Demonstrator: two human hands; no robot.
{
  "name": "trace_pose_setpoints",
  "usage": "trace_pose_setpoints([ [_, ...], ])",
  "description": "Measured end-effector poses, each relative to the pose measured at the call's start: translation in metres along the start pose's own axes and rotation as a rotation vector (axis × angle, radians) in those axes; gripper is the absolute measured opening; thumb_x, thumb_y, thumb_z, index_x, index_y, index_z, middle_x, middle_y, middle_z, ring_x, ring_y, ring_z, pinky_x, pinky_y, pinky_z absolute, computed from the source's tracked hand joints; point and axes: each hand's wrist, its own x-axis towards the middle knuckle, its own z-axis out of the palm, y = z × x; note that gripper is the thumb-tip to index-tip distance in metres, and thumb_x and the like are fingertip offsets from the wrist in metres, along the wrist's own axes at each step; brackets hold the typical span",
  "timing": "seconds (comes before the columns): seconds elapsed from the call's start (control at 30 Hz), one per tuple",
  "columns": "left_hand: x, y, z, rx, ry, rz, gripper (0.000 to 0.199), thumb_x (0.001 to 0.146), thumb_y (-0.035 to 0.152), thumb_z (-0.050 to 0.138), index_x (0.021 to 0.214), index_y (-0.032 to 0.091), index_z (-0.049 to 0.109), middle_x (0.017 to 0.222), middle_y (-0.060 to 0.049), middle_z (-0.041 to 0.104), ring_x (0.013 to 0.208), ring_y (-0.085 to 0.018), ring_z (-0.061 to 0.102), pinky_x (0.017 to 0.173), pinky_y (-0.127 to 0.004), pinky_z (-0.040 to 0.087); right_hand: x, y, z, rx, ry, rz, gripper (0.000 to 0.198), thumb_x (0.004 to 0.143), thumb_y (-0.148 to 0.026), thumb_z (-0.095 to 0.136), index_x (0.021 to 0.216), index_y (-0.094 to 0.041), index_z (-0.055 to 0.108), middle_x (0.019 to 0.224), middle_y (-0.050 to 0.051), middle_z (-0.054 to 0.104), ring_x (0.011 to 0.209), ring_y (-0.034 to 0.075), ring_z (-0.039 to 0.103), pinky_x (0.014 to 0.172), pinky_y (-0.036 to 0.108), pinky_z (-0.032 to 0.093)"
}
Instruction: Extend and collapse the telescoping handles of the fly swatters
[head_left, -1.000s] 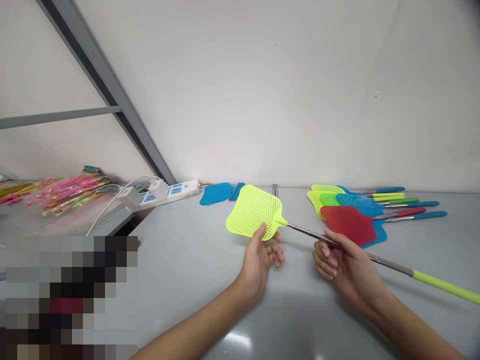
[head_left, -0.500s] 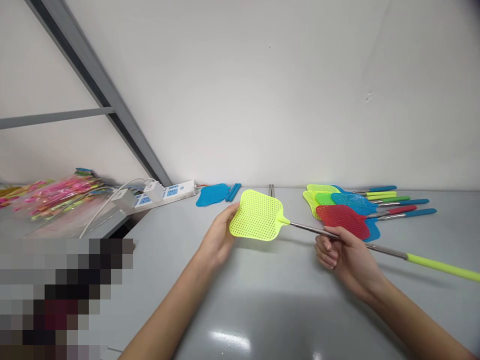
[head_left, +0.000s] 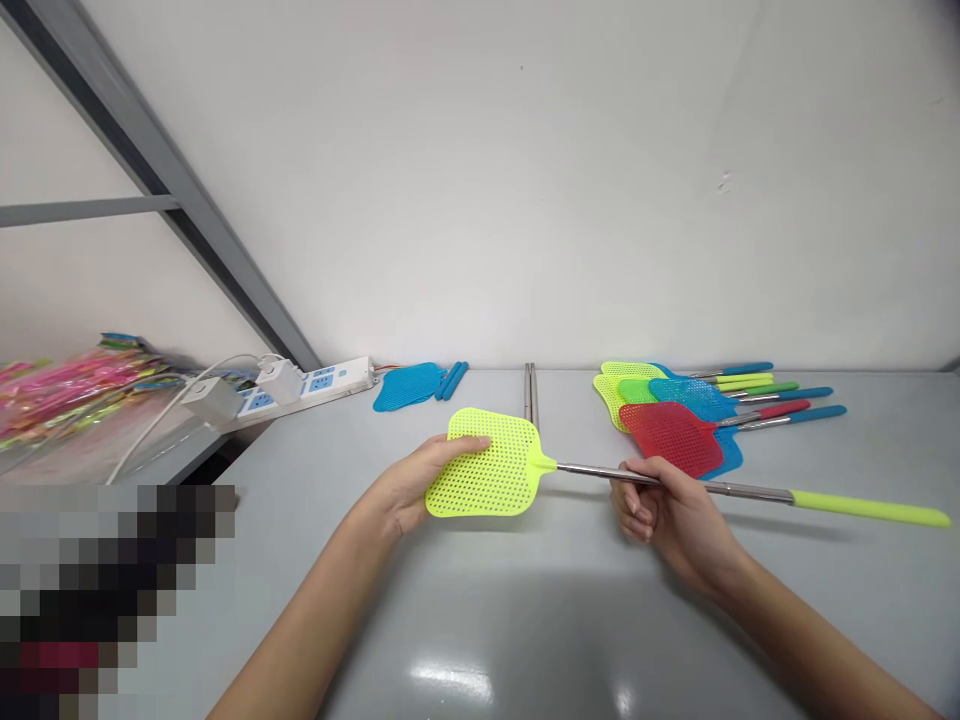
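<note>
A yellow-green fly swatter (head_left: pixel 491 480) with a perforated head, a metal rod and a long yellow grip is held across both hands above the table. My left hand (head_left: pixel 409 485) grips the left edge of its head, thumb on top and the other fingers hidden beneath. Around the metal rod, my right hand (head_left: pixel 667 510) is closed, with thumb and fingers pinching it. Behind the right hand lies a pile of finished-looking swatters, a red fly swatter (head_left: pixel 671 438) and a blue fly swatter (head_left: pixel 694 397) among them.
Near the wall lie blue swatter heads (head_left: pixel 409 388), blue grips (head_left: pixel 451 381) and metal rods (head_left: pixel 529 390). A white power strip (head_left: pixel 330 385) with plugged-in adapters stands at the left. Beyond it are bagged colourful items (head_left: pixel 82 390). A pixelated area covers the lower left.
My left thumb has come over the top of the swatter's head, which sits lower and further left. The right hand keeps its hold on the rod. The view has shifted slightly.
</note>
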Motion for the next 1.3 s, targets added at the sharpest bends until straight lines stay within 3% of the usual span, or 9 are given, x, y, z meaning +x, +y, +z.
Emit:
trace_pose_setpoints([
  [0.27,0.004,-0.016,0.007,0.045,-0.007,-0.012,0.04,0.065,0.038,0.064,0.096,0.012,0.06,0.09,-0.011,0.065,0.076,-0.019,0.062,0.066,-0.025,0.05,0.004,0.006,-0.005,0.052,-0.051,-0.049,0.043,0.08,-0.035,0.037,0.042,-0.016,0.04,0.038,-0.005,0.029,0.03,0.006,0.026,0.034,0.02,0.018],
  [0.4,0.003,-0.025,0.001,0.033,0.033,-0.107,0.042,0.065,0.038,0.065,0.098,0.012,0.059,0.088,-0.012,0.065,0.071,-0.018,0.063,0.064,-0.026,0.05,0.004,0.017,-0.001,0.074,-0.132,0.077,0.041,0.08,-0.034,0.034,0.043,-0.018,0.034,0.038,-0.005,0.031,0.026,0.006,0.026,0.029,0.02,0.015],
  [0.57,0.0,-0.029,-0.001,0.025,0.084,-0.136,0.045,0.064,0.039,0.065,0.1,0.011,0.059,0.089,-0.013,0.065,0.07,-0.019,0.063,0.061,-0.025,0.05,0.003,0.023,0.002,0.077,-0.119,0.135,0.039,0.08,-0.035,0.033,0.044,-0.019,0.029,0.038,-0.006,0.031,0.025,0.006,0.026,0.027,0.019,0.016],
  [0.93,-0.002,-0.034,0.006,0.035,0.035,-0.14,0.044,0.066,0.041,0.063,0.101,0.014,0.059,0.09,-0.013,0.065,0.071,-0.02,0.063,0.061,-0.027,0.049,0.0,0.028,0.003,0.007,-0.133,0.103,0.039,0.082,-0.035,0.03,0.046,-0.019,0.03,0.038,-0.005,0.032,0.027,0.007,0.031,0.03,0.02,0.02],
  [1.3,-0.006,-0.034,0.014,0.045,0.068,-0.122,0.044,0.066,0.043,0.062,0.1,0.015,0.06,0.092,-0.012,0.064,0.074,-0.021,0.062,0.064,-0.029,0.049,0.002,0.027,0.005,0.045,-0.132,0.072,0.039,0.082,-0.032,0.027,0.045,-0.019,0.029,0.037,-0.005,0.032,0.028,0.008,0.031,0.034,0.022,0.023],
])
